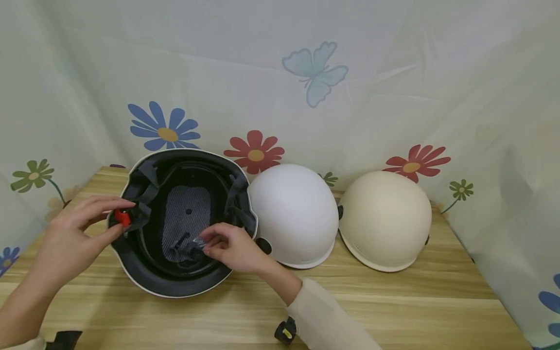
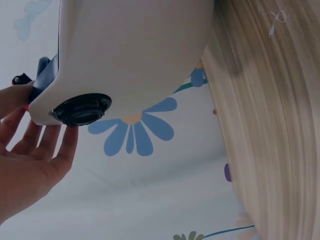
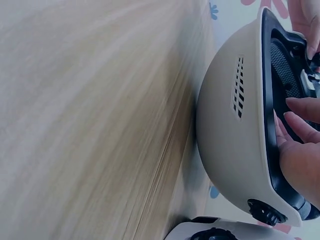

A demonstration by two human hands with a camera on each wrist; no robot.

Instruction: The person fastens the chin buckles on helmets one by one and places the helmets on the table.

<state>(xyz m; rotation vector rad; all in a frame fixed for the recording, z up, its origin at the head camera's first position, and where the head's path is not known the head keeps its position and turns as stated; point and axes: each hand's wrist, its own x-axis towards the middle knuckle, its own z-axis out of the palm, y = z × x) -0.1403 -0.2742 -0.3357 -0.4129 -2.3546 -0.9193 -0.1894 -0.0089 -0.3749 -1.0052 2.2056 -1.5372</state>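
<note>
An upturned helmet (image 1: pixel 170 287) with a black lining lies on the table, its hollow facing up. At its left rim my left hand (image 1: pixel 72 233) pinches a red and black buckle (image 1: pixel 123 218) between thumb and fingers, beside a dark strap (image 1: pixel 143 216). In the left wrist view, the fingers of this hand (image 2: pixel 37 150) lie along the pale shell near a round black knob (image 2: pixel 82 109). My right hand (image 1: pixel 236 247) reaches over the hollow, pinching a small clear-grey piece (image 1: pixel 199 242) above the ribbed pad (image 1: pixel 185 214); I cannot tell what the piece is.
A white helmet (image 1: pixel 293 214) stands dome up right beside the upturned one, and a cream helmet (image 1: pixel 385 218) stands further right. The wooden table (image 1: pixel 245 316) backs onto a flower-printed cloth (image 1: pixel 227 82). A white thread (image 2: pixel 275 21) lies on the wood.
</note>
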